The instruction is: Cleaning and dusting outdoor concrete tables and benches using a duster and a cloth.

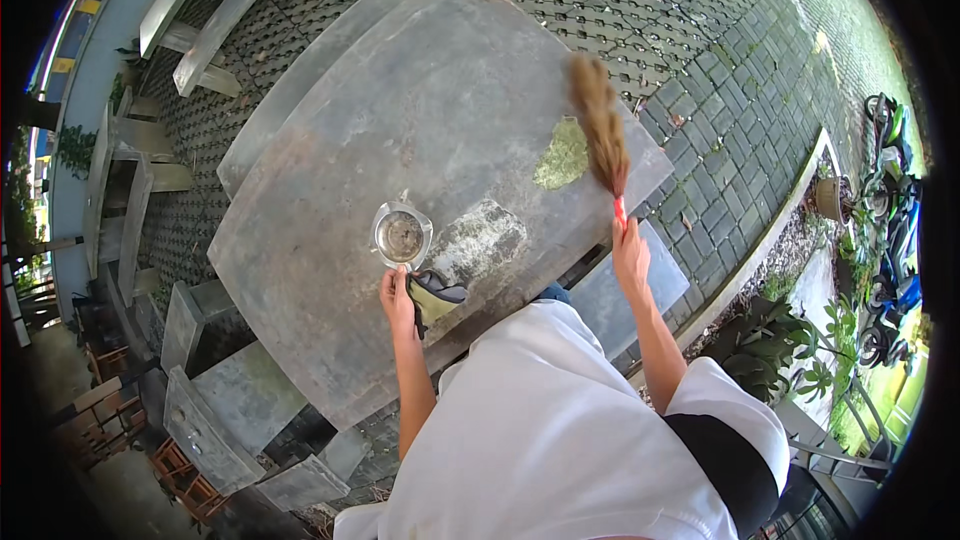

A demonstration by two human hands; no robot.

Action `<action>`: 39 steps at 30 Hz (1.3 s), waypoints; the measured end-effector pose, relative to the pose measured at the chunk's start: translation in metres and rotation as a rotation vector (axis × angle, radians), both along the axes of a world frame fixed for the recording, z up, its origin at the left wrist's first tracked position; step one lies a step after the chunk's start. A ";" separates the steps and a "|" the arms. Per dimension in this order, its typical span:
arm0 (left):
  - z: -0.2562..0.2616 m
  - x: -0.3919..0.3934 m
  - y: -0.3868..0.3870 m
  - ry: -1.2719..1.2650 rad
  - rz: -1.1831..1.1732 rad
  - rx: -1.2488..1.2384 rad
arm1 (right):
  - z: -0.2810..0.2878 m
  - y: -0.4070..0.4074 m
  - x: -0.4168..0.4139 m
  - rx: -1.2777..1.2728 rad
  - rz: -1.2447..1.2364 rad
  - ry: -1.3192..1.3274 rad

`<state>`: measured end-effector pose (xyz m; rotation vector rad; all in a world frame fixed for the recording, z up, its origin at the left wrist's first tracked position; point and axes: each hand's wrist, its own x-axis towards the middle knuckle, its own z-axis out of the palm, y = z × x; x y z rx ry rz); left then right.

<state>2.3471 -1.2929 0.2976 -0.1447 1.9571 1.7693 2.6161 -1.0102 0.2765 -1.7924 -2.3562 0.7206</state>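
Note:
My right hand grips the red handle of a brown feather duster. The duster's head is blurred and extends over the right part of a grey concrete table. In my left hand are a round ashtray, pinched at its near rim, and a folded grey and yellow-green cloth that hangs beside the fingers. The ashtray looks like clear glass or shiny metal; I cannot tell which. A whitish worn patch and a yellow-green patch mark the tabletop.
Concrete benches flank the table, one on the far side and one near my right arm. More concrete benches stand at the left. Paving blocks cover the ground. Plants, a flowerpot and parked motorcycles line the right.

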 end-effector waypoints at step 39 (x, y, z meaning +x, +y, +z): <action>0.011 0.036 -0.309 0.087 0.598 0.056 | -0.032 -0.212 -0.392 0.163 0.951 0.149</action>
